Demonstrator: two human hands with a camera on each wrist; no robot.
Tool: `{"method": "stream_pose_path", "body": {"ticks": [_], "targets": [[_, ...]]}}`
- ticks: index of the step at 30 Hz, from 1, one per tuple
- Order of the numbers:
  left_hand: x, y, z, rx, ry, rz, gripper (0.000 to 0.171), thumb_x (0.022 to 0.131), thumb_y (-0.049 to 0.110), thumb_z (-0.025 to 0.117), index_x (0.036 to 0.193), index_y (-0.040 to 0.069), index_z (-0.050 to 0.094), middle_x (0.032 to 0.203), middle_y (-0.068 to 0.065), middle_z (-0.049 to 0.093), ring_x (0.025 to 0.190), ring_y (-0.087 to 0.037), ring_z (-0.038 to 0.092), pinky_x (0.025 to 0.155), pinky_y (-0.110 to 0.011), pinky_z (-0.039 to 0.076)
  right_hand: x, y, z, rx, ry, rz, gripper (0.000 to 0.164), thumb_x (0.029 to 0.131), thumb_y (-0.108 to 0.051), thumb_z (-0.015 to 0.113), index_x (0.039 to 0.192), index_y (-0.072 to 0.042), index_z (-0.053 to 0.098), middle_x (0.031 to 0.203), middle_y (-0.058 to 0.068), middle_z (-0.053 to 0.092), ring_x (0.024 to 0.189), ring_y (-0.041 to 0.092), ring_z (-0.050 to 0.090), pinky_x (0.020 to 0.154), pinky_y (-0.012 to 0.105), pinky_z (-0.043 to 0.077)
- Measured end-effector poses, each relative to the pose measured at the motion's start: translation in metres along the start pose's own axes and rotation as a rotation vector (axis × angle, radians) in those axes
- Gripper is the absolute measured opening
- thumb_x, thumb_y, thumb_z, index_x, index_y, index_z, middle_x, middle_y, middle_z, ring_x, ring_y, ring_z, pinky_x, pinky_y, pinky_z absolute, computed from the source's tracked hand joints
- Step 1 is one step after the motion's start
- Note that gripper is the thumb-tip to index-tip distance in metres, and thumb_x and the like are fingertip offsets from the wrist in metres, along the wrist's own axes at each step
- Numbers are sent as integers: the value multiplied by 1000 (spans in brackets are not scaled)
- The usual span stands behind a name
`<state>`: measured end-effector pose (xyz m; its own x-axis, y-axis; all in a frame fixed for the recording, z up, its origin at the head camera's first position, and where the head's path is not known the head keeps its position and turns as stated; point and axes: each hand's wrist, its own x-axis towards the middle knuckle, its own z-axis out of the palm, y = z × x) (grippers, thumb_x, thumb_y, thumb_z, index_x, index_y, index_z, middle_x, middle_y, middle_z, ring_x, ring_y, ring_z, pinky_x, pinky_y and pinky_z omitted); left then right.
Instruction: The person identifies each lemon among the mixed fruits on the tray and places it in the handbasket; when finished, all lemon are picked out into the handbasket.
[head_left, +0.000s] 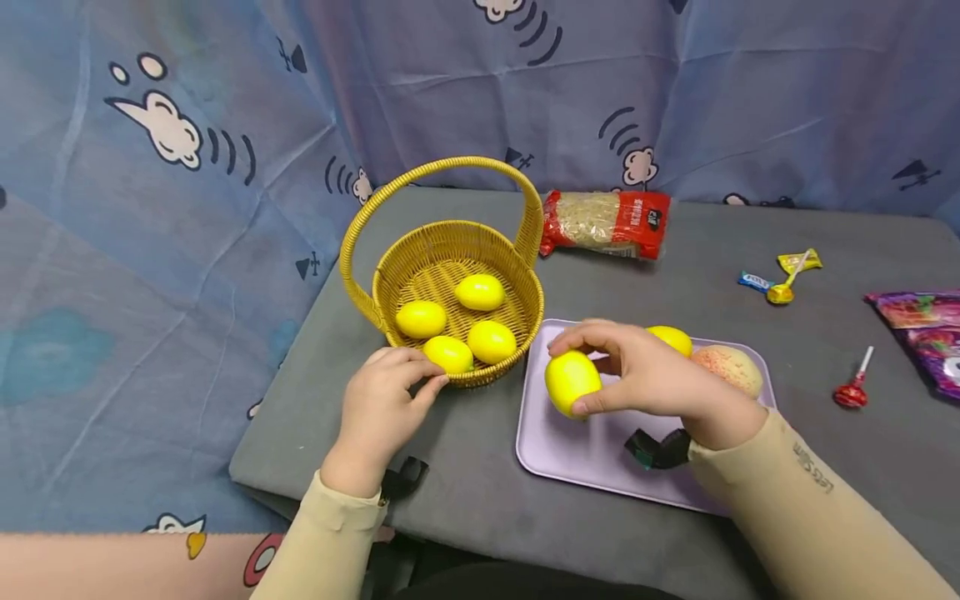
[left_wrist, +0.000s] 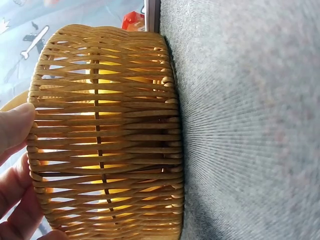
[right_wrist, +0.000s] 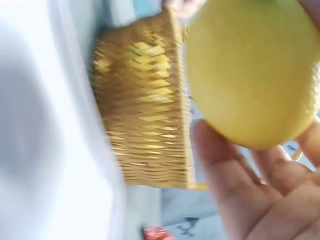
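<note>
A yellow wicker basket [head_left: 450, 237] with a tall arched handle stands on the grey table, several lemons [head_left: 480, 292] inside it. My left hand [head_left: 386, 408] pinches its near rim, with thumb and fingers at the edge in the left wrist view. Just above the left part of a lilac tray [head_left: 592, 458], my right hand [head_left: 648, 367] holds another lemon [head_left: 572, 383] between thumb and fingers. That lemon [right_wrist: 250, 75] fills much of the right wrist view, the basket behind it. Partly hidden by the right hand, one more lemon [head_left: 671, 339] and a pinkish, peach-like fruit [head_left: 727, 369] lie on the tray.
Behind the basket's right side lies a red-ended clear packet [head_left: 603, 223]. To the right are small wrapped sweets [head_left: 756, 282], a yellow lollipop [head_left: 782, 292], a red lollipop [head_left: 851, 393] and a purple bag [head_left: 926, 333]. A patterned cloth [head_left: 450, 75] hangs behind the table.
</note>
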<state>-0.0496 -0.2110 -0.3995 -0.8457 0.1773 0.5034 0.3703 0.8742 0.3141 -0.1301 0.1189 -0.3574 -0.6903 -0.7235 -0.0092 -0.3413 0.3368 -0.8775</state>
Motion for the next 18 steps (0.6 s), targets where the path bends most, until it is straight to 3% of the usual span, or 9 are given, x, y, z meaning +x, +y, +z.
{"method": "stream_pose_path", "body": {"ticks": [7,12,18], "targets": [[0,0,0,4,0,5,13,83,28,86,92,20,81,97,6,72,94,-17,64,80,-34,56,69,-15,-11,-29,156,-35,56,76,-18,92,126,-12,66,126,0,61,111,19,58,96,41,54],[-2,-1,0,9,-4,6,13,82,27,87,92,20,81,97,6,72,94,-17,64,81,-34,56,113,-11,-2,-302,160,-24,55,75,-28,91,124,-14,70,124,2,57,110,21,55,94,40,50],[-1,-1,0,13,0,18,13,82,27,87,92,20,81,96,6,72,93,-17,64,81,-33,56,135,-6,12,-552,109,48,53,74,-26,89,122,-12,70,126,9,59,111,28,58,98,44,48]]}}
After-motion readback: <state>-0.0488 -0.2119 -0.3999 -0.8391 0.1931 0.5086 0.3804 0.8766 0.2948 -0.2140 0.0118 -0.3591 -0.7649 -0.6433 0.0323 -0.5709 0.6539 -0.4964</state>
